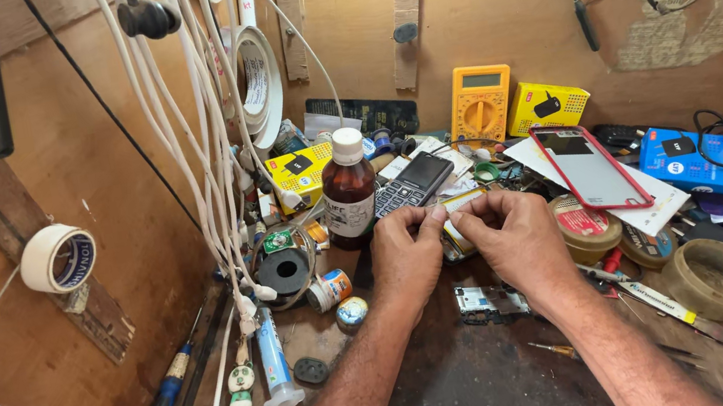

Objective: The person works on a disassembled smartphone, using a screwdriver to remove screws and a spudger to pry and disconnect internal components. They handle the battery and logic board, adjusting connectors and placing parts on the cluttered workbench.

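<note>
2 hands meet at the bench's middle: the left hand (405, 255) and right hand (517, 240) pinch 1 small yellowish strip (461, 202) between their fingertips. A brown bottle (348, 190) stands just left, a keypad phone (412, 182) just beyond.

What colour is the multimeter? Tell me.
The multimeter is yellow-orange with a grey screen, leaning on the back board; the head view shows it best.

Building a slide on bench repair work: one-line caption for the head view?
Left hand and right hand pinch a small part over a cluttered workbench, near a brown bottle and yellow multimeter.
</note>
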